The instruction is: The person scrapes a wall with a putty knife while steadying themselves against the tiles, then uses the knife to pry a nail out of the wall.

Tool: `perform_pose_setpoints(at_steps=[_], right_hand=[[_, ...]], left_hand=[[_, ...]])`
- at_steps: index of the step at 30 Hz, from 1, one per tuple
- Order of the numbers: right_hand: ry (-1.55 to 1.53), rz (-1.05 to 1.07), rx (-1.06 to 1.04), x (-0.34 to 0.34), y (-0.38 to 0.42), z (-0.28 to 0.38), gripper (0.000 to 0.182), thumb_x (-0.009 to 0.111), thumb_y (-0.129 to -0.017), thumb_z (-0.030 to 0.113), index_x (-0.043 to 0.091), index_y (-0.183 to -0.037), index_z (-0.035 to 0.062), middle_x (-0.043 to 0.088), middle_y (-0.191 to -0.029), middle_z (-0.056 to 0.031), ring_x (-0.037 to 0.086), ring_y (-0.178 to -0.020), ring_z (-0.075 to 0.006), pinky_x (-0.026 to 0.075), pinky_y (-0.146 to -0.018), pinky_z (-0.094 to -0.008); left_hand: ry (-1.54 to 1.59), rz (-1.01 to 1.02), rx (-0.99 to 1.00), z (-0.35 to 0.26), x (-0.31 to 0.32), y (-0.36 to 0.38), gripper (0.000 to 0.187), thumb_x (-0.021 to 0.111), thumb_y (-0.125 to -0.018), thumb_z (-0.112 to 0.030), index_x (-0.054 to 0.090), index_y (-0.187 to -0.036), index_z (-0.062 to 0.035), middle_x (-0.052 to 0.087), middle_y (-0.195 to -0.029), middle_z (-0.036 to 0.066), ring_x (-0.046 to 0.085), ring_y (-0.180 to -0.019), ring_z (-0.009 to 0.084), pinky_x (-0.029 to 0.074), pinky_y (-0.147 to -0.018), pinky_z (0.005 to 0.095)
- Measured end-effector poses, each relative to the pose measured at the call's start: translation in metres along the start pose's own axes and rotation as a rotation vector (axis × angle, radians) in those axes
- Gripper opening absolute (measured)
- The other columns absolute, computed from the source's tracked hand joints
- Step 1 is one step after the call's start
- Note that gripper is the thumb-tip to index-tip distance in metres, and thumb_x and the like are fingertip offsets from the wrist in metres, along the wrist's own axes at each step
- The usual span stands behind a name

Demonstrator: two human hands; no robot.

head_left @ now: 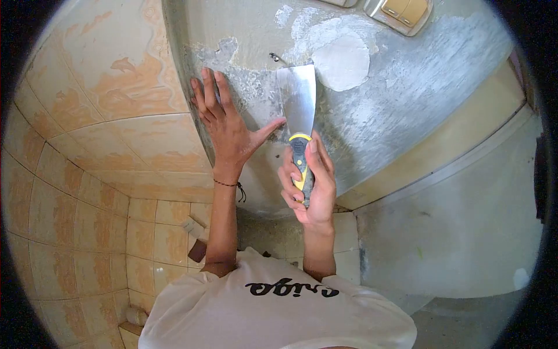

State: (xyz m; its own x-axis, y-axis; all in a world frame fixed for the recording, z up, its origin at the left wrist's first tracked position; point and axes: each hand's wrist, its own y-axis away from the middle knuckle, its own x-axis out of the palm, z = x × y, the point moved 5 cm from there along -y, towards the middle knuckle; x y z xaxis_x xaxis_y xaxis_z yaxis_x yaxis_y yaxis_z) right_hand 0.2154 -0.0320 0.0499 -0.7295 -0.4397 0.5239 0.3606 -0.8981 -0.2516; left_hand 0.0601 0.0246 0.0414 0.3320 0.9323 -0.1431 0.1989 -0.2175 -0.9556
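My right hand point(310, 180) is closed round the yellow and black handle of a putty knife point(300, 102). Its wide metal blade points up, against or just over the grey wall point(360, 125); contact cannot be made out. To the left, my left hand point(224, 125) lies spread on a rough, worn part of the wall, thumb stretched toward the blade. A round white patch point(342, 61) shows on the wall right of the blade tip. Left of the tip, a small dark hook or wire point(275, 57) sticks out.
Switch plates point(401, 13) are at the top. Orange-patterned tiles point(116, 75) cover the wall at left. A beige ledge point(442, 131) slants along the right. Low at left lie a brown block point(197, 250) and a pale box-like piece point(193, 227).
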Motion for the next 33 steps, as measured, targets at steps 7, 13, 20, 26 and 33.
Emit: perform_pose_setpoints(at_steps=[7, 13, 20, 26, 33], right_hand=[[0.036, -0.014, 0.006, 0.0034, 0.0009, 0.0015, 0.043, 0.042, -0.111, 0.038, 0.046, -0.145, 0.0103, 0.043, -0.072, 0.0005, 0.036, -0.043, -0.0034, 0.025, -0.031, -0.0173], [0.037, -0.029, 0.021, 0.0001, 0.0021, -0.0002, 0.04, 0.038, -0.112, 0.037, 0.046, -0.14, 0.0098, 0.041, -0.072, -0.0009, 0.034, -0.042, -0.0043, 0.024, -0.029, -0.0176], [0.035, -0.015, 0.019, -0.0001, -0.0001, 0.0001, 0.045, 0.044, -0.111, 0.041, 0.047, -0.143, 0.0091, 0.043, -0.072, 0.0005, 0.036, -0.043, -0.0031, 0.026, -0.031, -0.0171], [0.023, -0.008, 0.028, 0.0008, 0.0007, -0.0015, 0.04, 0.04, -0.112, 0.037, 0.046, -0.141, 0.0099, 0.04, -0.073, -0.0013, 0.034, -0.043, -0.0042, 0.023, -0.03, -0.0175], [0.009, -0.034, 0.014, 0.005, 0.0014, 0.0006, 0.039, 0.043, -0.111, 0.037, 0.048, -0.136, 0.0084, 0.043, -0.072, 0.0, 0.037, -0.043, -0.0031, 0.026, -0.031, -0.0171]], left_hand=[[0.015, 0.004, 0.005, 0.0004, 0.0007, 0.0016, 0.138, 0.085, -0.064, -0.068, 0.014, -0.162, -0.001, 0.014, -0.168, 0.024, 0.012, -0.153, 0.0477, 0.015, -0.123, 0.0604], [-0.008, 0.029, 0.001, -0.0011, -0.0001, 0.0018, 0.138, 0.085, -0.065, -0.067, 0.013, -0.162, -0.0011, 0.013, -0.168, 0.024, 0.012, -0.153, 0.0479, 0.015, -0.124, 0.0597], [-0.011, 0.017, -0.005, -0.0028, 0.0009, 0.001, 0.139, 0.086, -0.064, -0.066, 0.012, -0.162, -0.001, 0.013, -0.168, 0.024, 0.011, -0.153, 0.0481, 0.015, -0.123, 0.0604], [-0.013, 0.022, -0.011, -0.002, 0.0006, 0.0007, 0.139, 0.085, -0.064, -0.067, 0.012, -0.162, -0.0005, 0.014, -0.167, 0.024, 0.012, -0.153, 0.0479, 0.015, -0.123, 0.06], [-0.007, 0.017, 0.0, -0.0018, -0.0006, 0.0018, 0.139, 0.085, -0.065, -0.067, 0.013, -0.162, -0.0001, 0.014, -0.168, 0.024, 0.012, -0.153, 0.0481, 0.016, -0.123, 0.06]])
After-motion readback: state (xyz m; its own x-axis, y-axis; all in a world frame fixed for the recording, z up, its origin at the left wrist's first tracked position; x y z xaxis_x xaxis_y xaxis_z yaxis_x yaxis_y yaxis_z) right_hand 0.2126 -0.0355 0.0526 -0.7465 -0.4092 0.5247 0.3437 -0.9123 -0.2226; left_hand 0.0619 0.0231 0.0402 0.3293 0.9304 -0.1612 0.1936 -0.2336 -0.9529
